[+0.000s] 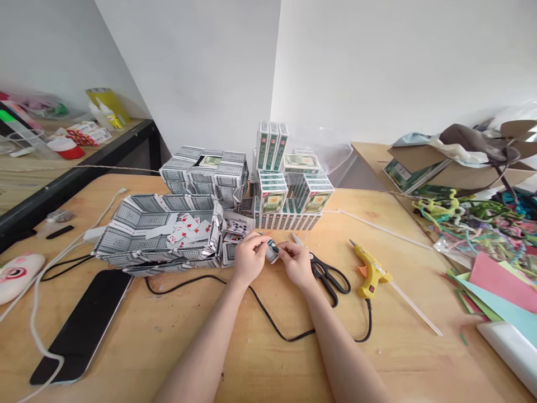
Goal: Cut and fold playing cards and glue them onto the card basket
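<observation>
Over the middle of the table (pixel 168 322), the left hand (pixel 248 257) and right hand (pixel 296 260) meet at a small card (pixel 272 254), each grip pinched narrow on it between thumb and fingertips, with parts of the card hidden by the fingers. Just beyond the hands, the boxed decks (pixel 272 200) stand stacked near the table's far edge and close off the space in front. Left of them, also by the far edge, is a card-patterned box (pixel 178 168); nearer, a tray (pixel 184 202) of similar cards holds loose scraps (pixel 188 229), and a few cards (pixel 238 225) lie between it and the left hand. The scissors (pixel 318 264) lie just beside the right hand, which covers part of them. Farther toward the right edge is the glue gun (pixel 371 271), a glue stick (pixel 415 308) jutting from its rear; its black cord (pixel 272 323) passes beneath both forearms, crossing the space between them. Toward the near left corner lies a phone (pixel 81 327), a white cable (pixel 36 330) across its end. Coloured paper (pixel 499 285) and a tangle of pipe cleaners (pixel 474 218) crowd the right side.
</observation>
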Available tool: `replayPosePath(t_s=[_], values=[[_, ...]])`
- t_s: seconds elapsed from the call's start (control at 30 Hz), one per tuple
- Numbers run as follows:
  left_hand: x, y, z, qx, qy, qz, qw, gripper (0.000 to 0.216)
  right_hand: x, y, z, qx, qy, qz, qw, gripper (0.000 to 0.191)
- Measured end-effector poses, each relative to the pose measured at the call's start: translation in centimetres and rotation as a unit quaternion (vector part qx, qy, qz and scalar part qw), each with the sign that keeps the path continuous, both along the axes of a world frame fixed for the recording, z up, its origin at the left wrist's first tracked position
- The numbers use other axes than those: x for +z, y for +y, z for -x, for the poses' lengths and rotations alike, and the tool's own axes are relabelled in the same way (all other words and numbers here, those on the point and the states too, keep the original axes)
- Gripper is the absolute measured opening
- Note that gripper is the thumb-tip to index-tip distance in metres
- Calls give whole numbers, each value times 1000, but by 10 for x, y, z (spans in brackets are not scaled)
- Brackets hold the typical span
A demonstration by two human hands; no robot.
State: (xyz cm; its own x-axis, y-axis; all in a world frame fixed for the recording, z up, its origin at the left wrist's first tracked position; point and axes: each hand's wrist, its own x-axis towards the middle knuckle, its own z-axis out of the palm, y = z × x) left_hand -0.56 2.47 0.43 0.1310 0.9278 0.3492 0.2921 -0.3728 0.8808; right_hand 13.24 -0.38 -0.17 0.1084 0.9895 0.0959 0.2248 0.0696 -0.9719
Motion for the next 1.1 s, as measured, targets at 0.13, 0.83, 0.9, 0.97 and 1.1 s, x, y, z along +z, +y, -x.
replayPosePath(t_s=[0.13,0.83,0.9,0.97,1.1], values=[[3,-1,-6,-20,-115,98,988,23,-1,0,1,-28,80,28,996,20],[3,5,7,-74,-47,204,975,30,1,6,-5,2,139,93,986,21],[3,6,8,-77,-43,214,973,30,3,6,-5,1,132,99,986,22],[3,6,8,-78,-44,221,971,31,4,5,-4,-4,132,103,986,22],[2,5,8,-80,-42,224,970,33,5,5,-4,-7,133,109,985,23]])
